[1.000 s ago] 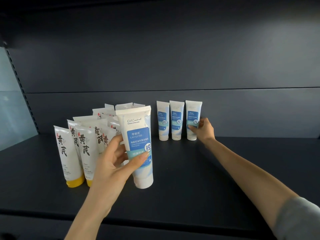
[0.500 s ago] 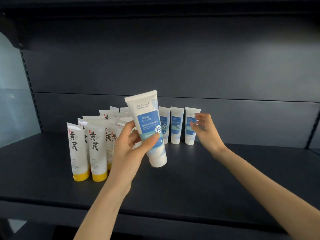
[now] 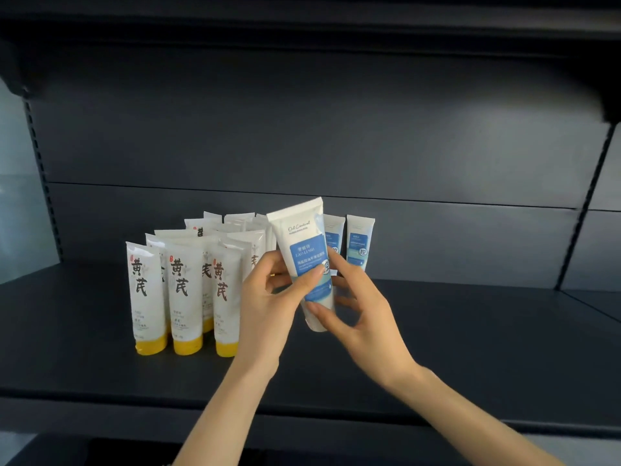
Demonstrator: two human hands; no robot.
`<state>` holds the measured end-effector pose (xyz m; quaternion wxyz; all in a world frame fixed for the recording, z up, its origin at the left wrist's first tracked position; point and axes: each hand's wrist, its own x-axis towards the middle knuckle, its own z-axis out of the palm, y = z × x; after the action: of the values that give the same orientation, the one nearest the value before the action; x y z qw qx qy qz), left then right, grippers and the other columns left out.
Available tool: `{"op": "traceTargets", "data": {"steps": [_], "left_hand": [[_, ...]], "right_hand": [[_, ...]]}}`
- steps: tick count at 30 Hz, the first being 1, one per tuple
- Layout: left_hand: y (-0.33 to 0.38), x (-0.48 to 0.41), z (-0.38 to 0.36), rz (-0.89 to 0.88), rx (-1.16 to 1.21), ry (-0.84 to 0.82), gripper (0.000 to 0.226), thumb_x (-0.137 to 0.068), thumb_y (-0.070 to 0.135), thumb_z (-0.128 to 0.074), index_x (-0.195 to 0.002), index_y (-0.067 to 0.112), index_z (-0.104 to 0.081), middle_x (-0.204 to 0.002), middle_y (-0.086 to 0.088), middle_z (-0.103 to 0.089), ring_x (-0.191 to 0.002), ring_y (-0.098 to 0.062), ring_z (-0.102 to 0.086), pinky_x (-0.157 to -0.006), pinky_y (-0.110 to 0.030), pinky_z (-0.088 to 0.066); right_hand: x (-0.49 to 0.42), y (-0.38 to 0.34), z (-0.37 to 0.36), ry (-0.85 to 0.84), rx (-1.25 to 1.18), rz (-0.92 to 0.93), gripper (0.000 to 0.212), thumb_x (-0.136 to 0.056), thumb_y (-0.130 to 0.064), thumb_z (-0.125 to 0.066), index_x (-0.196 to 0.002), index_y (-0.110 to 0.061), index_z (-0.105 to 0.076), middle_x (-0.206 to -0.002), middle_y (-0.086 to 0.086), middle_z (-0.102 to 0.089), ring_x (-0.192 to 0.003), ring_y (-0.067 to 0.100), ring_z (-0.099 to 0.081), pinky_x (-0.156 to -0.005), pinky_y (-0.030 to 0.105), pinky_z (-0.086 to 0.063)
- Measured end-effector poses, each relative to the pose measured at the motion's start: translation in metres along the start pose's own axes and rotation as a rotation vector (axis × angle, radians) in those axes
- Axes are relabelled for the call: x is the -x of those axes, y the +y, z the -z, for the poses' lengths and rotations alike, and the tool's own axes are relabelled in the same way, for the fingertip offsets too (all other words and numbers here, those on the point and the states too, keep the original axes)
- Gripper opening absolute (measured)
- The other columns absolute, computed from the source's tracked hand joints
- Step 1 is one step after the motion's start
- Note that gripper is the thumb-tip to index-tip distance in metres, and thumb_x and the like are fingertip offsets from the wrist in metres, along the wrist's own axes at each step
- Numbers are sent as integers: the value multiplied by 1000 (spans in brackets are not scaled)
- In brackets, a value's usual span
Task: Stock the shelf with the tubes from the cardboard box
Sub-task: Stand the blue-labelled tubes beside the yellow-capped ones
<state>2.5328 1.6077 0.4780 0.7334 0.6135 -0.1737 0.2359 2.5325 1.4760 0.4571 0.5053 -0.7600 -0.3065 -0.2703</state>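
A white tube with a blue label [image 3: 304, 250] is held above the dark shelf [image 3: 437, 348], tilted slightly left, cap end down. My left hand [image 3: 268, 297] grips its middle from the left, thumb across the label. From the right, my right hand [image 3: 356, 307] pinches the lower end with thumb and fingers. Behind it, blue-label tubes [image 3: 359, 243] stand upright at the back of the shelf, partly hidden. The cardboard box is not in view.
Several white tubes with yellow caps [image 3: 183, 290] stand in rows at the left of the shelf. The dark back panel [image 3: 302, 129] rises behind. An upper shelf [image 3: 336, 21] overhangs. Bare shelf surface lies to the right.
My right hand has left the standing tube at the back and come forward to pinch the lower end of the tube in my left hand.
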Motion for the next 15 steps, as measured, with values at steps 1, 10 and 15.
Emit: {"op": "traceTargets", "data": {"steps": [1, 10, 15], "left_hand": [[0, 1, 0, 3, 6, 2, 26, -69, 25, -72, -92, 30, -61, -85, 19, -70, -85, 0, -67, -66, -18, -54], [-8, 13, -5, -37, -115, 6, 32, -65, 38, -70, -94, 32, -59, -90, 17, -69, -92, 1, -64, -72, -19, -55], [-12, 19, 0, -58, -176, 41, 29, -74, 26, -74, -95, 34, -58, -95, 15, -67, -93, 1, -63, -74, -19, -54]], "right_hand": [[2, 0, 0, 7, 10, 4, 62, -87, -15, -66, -139, -34, -38, -132, -25, -48, -121, 7, -52, -93, 20, -49], [10, -1, 1, -3, 8, -84, 64, -83, -12, -71, -131, -40, -41, -119, -24, -60, -110, 3, -60, -88, 18, -51], [14, 2, -9, -30, 12, -99, 67, -85, -8, -67, -140, -34, -37, -122, -20, -60, -110, 6, -61, -90, 24, -53]]}}
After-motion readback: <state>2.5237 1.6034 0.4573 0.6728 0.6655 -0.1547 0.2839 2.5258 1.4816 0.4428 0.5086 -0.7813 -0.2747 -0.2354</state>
